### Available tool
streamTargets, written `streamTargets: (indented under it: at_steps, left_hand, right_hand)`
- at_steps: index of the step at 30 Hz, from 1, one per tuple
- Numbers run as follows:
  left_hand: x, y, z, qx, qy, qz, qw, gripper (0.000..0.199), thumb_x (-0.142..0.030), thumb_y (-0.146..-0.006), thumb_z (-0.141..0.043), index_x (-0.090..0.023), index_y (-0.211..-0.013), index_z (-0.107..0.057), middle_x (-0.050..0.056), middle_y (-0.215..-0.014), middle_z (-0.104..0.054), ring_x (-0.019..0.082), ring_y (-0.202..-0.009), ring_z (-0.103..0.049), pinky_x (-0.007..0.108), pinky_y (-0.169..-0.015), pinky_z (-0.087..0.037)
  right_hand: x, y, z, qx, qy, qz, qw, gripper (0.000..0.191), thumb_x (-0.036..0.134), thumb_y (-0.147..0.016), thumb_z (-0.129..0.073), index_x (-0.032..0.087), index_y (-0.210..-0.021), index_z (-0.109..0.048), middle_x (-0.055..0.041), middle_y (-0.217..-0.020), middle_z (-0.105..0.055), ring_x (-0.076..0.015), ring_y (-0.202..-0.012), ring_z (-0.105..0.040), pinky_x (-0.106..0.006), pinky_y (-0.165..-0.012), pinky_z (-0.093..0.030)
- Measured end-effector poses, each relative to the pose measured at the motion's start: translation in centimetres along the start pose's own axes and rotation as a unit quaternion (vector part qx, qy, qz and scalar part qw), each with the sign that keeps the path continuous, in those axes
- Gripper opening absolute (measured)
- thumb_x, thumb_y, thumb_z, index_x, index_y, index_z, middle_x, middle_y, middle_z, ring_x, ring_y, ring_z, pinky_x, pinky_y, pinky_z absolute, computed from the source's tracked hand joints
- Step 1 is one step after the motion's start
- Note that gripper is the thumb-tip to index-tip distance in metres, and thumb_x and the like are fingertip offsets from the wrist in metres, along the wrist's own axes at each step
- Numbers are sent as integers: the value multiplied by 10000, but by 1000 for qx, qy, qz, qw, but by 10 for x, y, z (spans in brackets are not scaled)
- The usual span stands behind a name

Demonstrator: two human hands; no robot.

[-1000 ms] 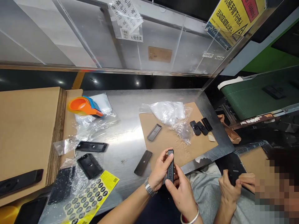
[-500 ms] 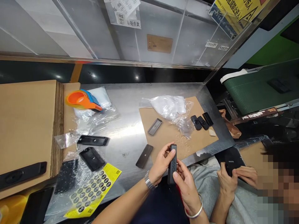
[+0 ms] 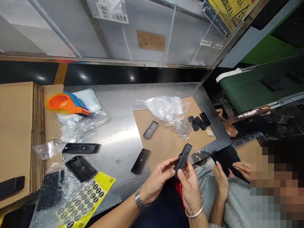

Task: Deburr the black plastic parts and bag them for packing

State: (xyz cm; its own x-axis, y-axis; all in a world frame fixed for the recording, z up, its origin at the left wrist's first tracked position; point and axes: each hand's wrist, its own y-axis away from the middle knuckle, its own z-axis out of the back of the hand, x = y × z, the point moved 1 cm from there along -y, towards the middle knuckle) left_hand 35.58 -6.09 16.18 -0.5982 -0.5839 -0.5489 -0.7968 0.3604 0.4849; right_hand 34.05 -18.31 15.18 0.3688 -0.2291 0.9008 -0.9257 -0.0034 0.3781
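Black BOSCH-marked part (image 3: 183, 159), in hand at the near side of the table (image 3: 116, 128). Left hand (image 3: 156, 180) and right hand (image 3: 192, 191) are closed around it. Its handling appears incomplete: it is not yet set down. 4 hollow shells (image 3: 83, 172) lie out of hand, left and centre; 3 black pieces (image 3: 200, 123) lie grouped right, on cardboard (image 3: 163, 142); whether finished cannot be told.
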Motion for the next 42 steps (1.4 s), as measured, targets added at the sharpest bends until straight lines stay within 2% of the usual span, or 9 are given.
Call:
streamTargets:
  at_steps: [11, 16, 23, 25, 28, 30, 32, 36, 42]
  left_hand:
    - [1, -9, -3, -56, 14, 43, 997, 380, -145, -645, -601, -173, -1023, -626, 73, -931, -675, 176, -845, -577, 284, -723, -420]
    - [4, -13, -2, -46, 43, 43, 997, 296, -159, -699, -589, -170, -995, -610, 64, -916, -673, 163, -818, -585, 285, -734, -419]
    - [14, -21, 0, -86, 85, 39, 992, 189, -235, -742, -609, -172, -920, -595, 49, -875, -670, 142, -778, -584, 266, -697, -441]
    - [19, -24, 1, -72, 107, 41, 991, 175, -266, -759, -599, -170, -905, -607, 50, -888, -668, 143, -790, -592, 267, -709, -449]
    - [25, -28, 1, -25, 154, 56, 986, 170, -275, -770, -594, -153, -883, -631, 57, -874, -672, 145, -802, -605, 263, -751, -454]
    - [28, -30, 2, -4, 188, 59, 980, 146, -245, -771, -597, -139, -862, -641, 57, -850, -674, 133, -794, -609, 242, -768, -452]
    - [30, -32, 3, -2, 219, 61, 974, 113, -199, -773, -594, -137, -853, -644, 48, -841, -674, 113, -782, -610, 211, -771, -450]
    - [32, -33, 5, -5, 256, 82, 963, 114, -154, -792, -558, -131, -864, -643, 49, -859, -671, 104, -794, -618, 196, -795, -453]
    - [33, -35, 5, -12, 264, 98, 960, 130, -151, -805, -535, -127, -874, -642, 56, -863, -668, 115, -774, -631, 222, -816, -461]
  right_hand:
    - [0, -2, 0, 1, 34, 12, 999, 625, 286, -792, -602, 196, -1324, -286, -89, -1182, -556, -191, -1070, -528, -307, -878, -441]
    - [-4, -5, 3, 8, 62, 16, 998, 626, 284, -799, -593, 203, -1327, -265, -83, -1158, -569, -188, -1041, -546, -316, -861, -455]
    - [-14, -11, 7, -8, 161, 20, 987, 628, 338, -788, -586, 200, -1321, -284, -97, -1129, -569, -198, -949, -579, -338, -797, -481]
    - [-15, -12, 9, -59, 252, 38, 965, 640, 368, -771, -592, 197, -1317, -307, -103, -1102, -565, -212, -918, -579, -359, -772, -486]
    - [-13, -11, 10, -142, 419, 112, 890, 662, 408, -737, -610, 197, -1309, -351, -120, -1116, -510, -263, -1006, -513, -431, -834, -443]
    - [-10, -10, 8, -155, 495, 163, 839, 678, 421, -744, -596, 191, -1324, -332, -133, -1126, -473, -290, -1066, -455, -467, -865, -408]
    - [-7, -9, 6, -150, 537, 195, 807, 692, 418, -768, -570, 184, -1351, -278, -140, -1116, -461, -296, -1073, -433, -474, -862, -399]
    - [-2, -9, 2, -147, 569, 213, 781, 716, 415, -784, -553, 170, -1369, -221, -149, -1106, -456, -289, -1042, -433, -464, -844, -405]
    - [-3, -12, 1, -151, 584, 208, 770, 715, 422, -772, -565, 144, -1352, -252, -161, -1104, -470, -292, -1025, -432, -466, -835, -403]
